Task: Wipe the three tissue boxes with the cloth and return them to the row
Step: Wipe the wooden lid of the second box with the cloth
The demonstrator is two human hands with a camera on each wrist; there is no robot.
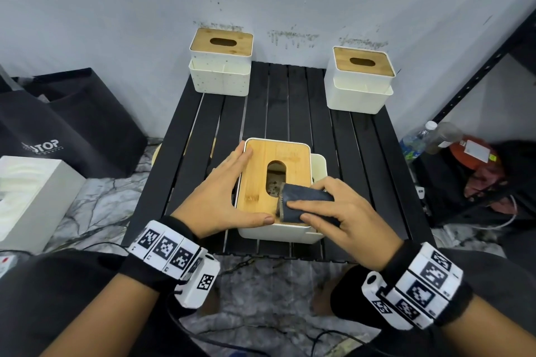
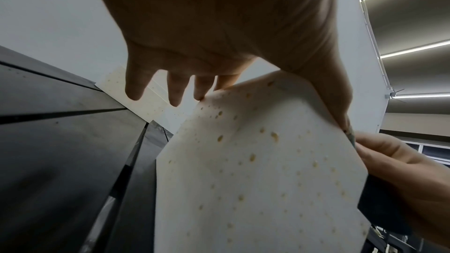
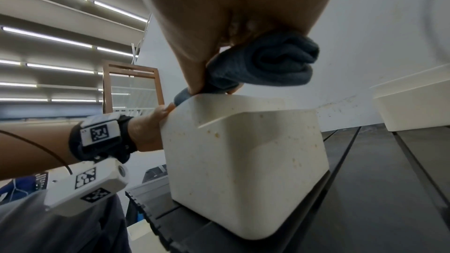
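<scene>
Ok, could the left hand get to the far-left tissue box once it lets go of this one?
Probably yes. The left hand only steadies the near tissue box, and the bare table slats between it and the far-left tissue box hold nothing in the way.

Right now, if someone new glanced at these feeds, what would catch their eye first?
First, the near tissue box at the front of the black slatted table, steadied by the left hand while the right hand presses a dark folded cloth onto its wooden lid. Then the two other tissue boxes at the table's far corners against the wall, with a gap between them.
</scene>
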